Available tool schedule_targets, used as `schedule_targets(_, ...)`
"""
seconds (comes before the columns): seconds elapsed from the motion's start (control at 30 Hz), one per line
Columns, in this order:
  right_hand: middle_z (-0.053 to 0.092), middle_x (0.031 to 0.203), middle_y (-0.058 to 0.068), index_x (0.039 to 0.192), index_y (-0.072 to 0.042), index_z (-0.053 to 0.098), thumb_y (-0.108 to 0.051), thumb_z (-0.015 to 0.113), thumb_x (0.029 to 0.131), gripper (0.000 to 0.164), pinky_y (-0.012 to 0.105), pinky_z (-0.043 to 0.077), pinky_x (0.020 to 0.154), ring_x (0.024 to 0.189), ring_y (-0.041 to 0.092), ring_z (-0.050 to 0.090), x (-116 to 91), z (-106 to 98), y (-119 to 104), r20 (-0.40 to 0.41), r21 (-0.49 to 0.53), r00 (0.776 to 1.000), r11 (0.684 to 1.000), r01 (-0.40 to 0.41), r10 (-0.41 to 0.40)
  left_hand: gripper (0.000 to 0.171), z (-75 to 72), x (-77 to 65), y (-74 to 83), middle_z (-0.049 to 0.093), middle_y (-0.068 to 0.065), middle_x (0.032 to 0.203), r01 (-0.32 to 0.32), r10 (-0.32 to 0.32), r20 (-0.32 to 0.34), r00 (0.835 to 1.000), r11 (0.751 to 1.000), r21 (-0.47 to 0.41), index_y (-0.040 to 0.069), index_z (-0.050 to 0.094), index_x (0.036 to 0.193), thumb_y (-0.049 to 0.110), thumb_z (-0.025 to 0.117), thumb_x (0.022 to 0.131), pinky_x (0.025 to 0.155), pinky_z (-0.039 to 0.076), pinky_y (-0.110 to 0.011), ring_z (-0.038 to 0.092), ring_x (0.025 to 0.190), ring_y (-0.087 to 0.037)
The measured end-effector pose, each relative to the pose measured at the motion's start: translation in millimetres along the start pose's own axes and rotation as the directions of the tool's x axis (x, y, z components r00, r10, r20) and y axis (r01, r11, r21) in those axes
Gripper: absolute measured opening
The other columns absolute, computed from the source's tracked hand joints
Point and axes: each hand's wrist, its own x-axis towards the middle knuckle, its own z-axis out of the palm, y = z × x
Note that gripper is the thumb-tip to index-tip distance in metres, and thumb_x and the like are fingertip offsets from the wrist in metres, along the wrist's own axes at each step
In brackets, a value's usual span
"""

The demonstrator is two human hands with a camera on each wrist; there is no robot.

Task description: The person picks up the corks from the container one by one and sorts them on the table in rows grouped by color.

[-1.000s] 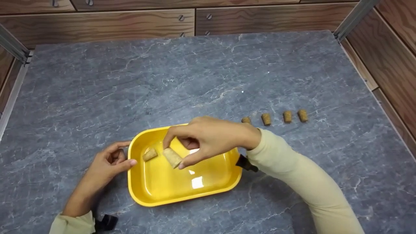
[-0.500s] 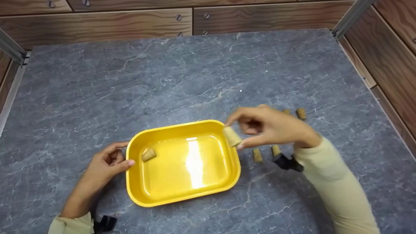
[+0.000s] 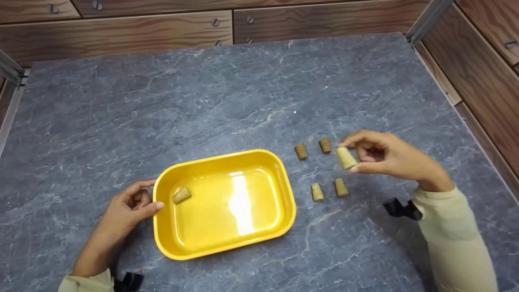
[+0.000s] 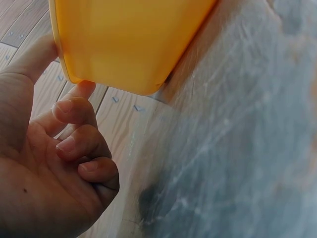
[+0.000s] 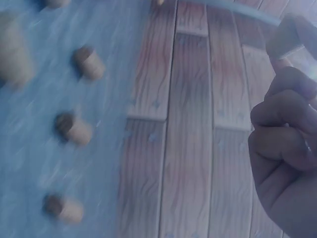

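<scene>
Between the thumb and index finger of my right hand [image 3: 395, 156], a pale tapered cork [image 3: 346, 157] is pinched above the table, right of the tray. My left hand [image 3: 125, 211] holds the left rim of a yellow rectangular tray [image 3: 211, 221] with thumb and index finger; the left wrist view shows its other fingers curled beside the tray wall [image 4: 129, 54]. One cork [image 3: 181, 195] lies inside the tray near its left end. Two paler corks [image 3: 317, 192] lie right of the tray, and darker corks [image 3: 300, 151] form a row behind them, partly hidden by the right hand.
The grey-blue marbled table [image 3: 182, 101] extends behind and around the tray. Wood-patterned panels [image 3: 121, 34] border its back and right side. A black wrist mount [image 3: 401, 209] sits under the right sleeve, another [image 3: 129, 282] by the left. The right wrist view is blurred.
My right hand has carried the pinched cork from above the tray to the right, over the loose corks on the table. The left hand stays on the tray's rim.
</scene>
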Motion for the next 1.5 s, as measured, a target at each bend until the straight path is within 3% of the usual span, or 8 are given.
schedule_targets(0.2,0.044,0.069,-0.009,0.12,-0.005,0.06,0.006,0.071,0.08,0.043,0.027,0.032,0.045,0.054,0.003,0.036,-25,-9,19,-0.033,-0.076,0.985,0.982,-0.173,0.171,0.039,1.3,1.1,-0.5,0.039,0.004,0.063,-0.01,0.01,0.016,1.0,1.0,-0.003,0.001,0.062,0.119,-0.006,0.07,0.081,0.055,0.036,-0.02,0.038,0.057,-0.005)
schedule_targets(0.57,0.043,0.067,-0.009,0.122,-0.007,0.059,-0.004,0.072,0.084,0.041,0.027,0.034,0.045,0.053,0.003,0.035,-48,-13,46,-0.027,-0.125,0.945,0.937,-0.326,0.325,0.04,1.6,1.3,0.2,0.039,0.004,0.063,-0.007,0.007,0.026,1.0,1.0,0.0,0.0,0.061,0.12,-0.004,0.071,0.081,0.056,0.036,-0.02,0.038,0.057,-0.005)
schedule_targets(0.83,0.041,0.066,-0.008,0.121,-0.007,0.058,-0.007,0.073,0.084,0.041,0.026,0.034,0.045,0.053,0.001,0.034,-62,-12,57,-0.018,-0.132,0.919,0.91,-0.394,0.395,0.04,1.5,1.0,0.9,0.04,0.004,0.062,-0.006,0.006,0.017,1.0,1.0,-0.003,-0.001,0.062,0.119,-0.005,0.072,0.08,0.055,0.036,-0.019,0.038,0.057,-0.004)
schedule_targets(1.17,0.041,0.068,-0.006,0.12,-0.01,0.059,-0.018,0.075,0.084,0.041,0.024,0.033,0.048,0.055,0.001,0.034,-65,-7,64,0.007,-0.188,0.855,0.841,-0.508,0.518,0.038,0.7,-1.2,-2.7,0.04,0.003,0.062,-0.012,0.012,-0.005,1.0,0.999,-0.042,0.005,0.065,0.115,-0.009,0.07,0.079,0.053,0.034,-0.02,0.038,0.056,-0.005)
schedule_targets(1.3,0.042,0.068,-0.005,0.12,-0.009,0.059,-0.019,0.075,0.083,0.042,0.023,0.033,0.049,0.054,0.001,0.035,-63,-5,66,0.019,-0.221,0.838,0.819,-0.529,0.546,0.039,0.0,-1.0,-2.6,0.041,0.004,0.062,-0.016,0.016,0.002,1.0,0.999,-0.028,0.002,0.064,0.117,-0.009,0.07,0.08,0.053,0.034,-0.019,0.038,0.056,-0.005)
schedule_targets(1.5,0.042,0.066,-0.004,0.119,-0.008,0.059,-0.019,0.075,0.083,0.041,0.023,0.032,0.048,0.053,0.002,0.034,-61,-1,70,0.034,-0.261,0.83,0.807,-0.53,0.556,0.041,0.1,-0.2,-0.9,0.042,0.004,0.064,-0.019,0.019,0.005,1.0,1.0,-0.013,-0.001,0.062,0.119,-0.007,0.071,0.08,0.054,0.036,-0.018,0.039,0.057,-0.005)
